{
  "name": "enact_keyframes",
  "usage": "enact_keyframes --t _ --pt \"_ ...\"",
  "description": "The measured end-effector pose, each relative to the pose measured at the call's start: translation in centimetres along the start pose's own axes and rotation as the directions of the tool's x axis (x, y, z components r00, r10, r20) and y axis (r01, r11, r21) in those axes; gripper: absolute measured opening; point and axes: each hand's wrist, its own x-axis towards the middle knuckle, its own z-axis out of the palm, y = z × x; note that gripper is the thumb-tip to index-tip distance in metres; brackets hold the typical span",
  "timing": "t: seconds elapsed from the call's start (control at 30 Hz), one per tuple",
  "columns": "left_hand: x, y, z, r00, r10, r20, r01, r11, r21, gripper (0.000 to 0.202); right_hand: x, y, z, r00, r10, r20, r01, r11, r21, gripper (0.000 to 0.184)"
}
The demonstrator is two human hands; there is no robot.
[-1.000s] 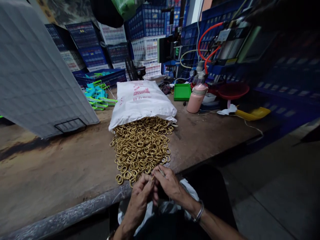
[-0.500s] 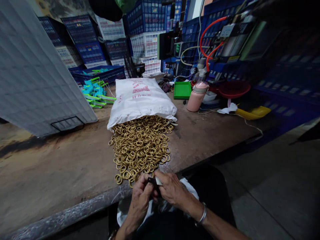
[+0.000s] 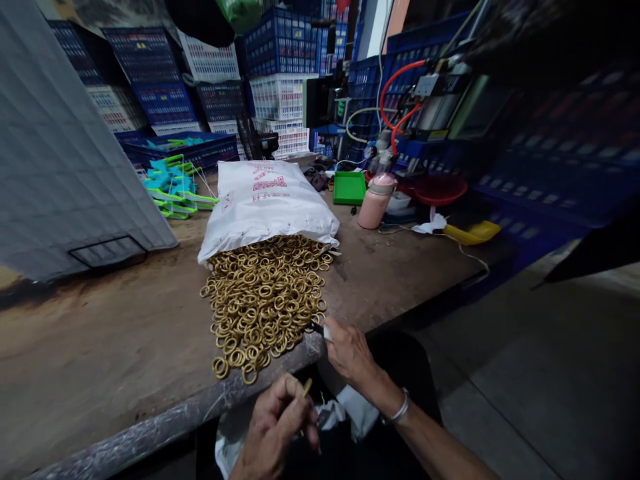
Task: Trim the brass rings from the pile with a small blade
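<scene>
My left hand (image 3: 283, 423) is low in front of the table edge, its thumb and fingers pinched on a brass-coloured ring (image 3: 307, 387). My right hand (image 3: 347, 350) is closed around a small tool (image 3: 327, 332) with a white part and a dark tip; the fingers hide most of it, so its kind is unclear. That dark tip is at the near right side of a heap of brass-coloured rings (image 3: 265, 293). The heap spills from the open mouth of a white woven sack (image 3: 270, 200) lying on the table.
A grey panel (image 3: 75, 153) stands at the left. Behind the sack are green-and-blue plastic pieces (image 3: 175, 187) and stacked crates (image 3: 280, 97). A green tray (image 3: 349, 188), a pink bottle (image 3: 376, 203), a red dish (image 3: 440, 190) and a yellow scoop (image 3: 473, 232) stand toward the right.
My hands have parted. The left has drawn down toward me with a ring, and the right has moved up to the heap's edge with the tool. The view has shifted slightly.
</scene>
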Motion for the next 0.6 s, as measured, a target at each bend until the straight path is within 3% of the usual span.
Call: enact_keyframes --t 0.13,0.37,0.47,0.6 --pt "0.7 -0.7 -0.1 0.993 -0.116 -0.023 0.112 0.986 -0.122 0.031 1.4 1.1 -0.5 0.993 0.085 -0.078 -0.084 0.996 0.016 0.013" --pt "1.8 -1.2 -0.4 0.982 -0.186 -0.009 0.169 0.907 -0.387 0.02 2.8 0.0 0.5 0.988 0.117 -0.099 -0.124 0.99 -0.068 0.011" --pt "1.8 -0.8 -0.3 0.984 -0.174 0.049 0.178 0.889 -0.422 0.019 3.0 -0.1 0.8 0.988 0.117 -0.1 -0.126 0.988 -0.094 0.013" --pt "2.3 -0.5 0.2 0.989 -0.148 0.029 0.148 0.923 -0.356 0.023 3.3 0.7 0.7 0.985 0.127 -0.114 -0.134 0.989 -0.055 0.012"
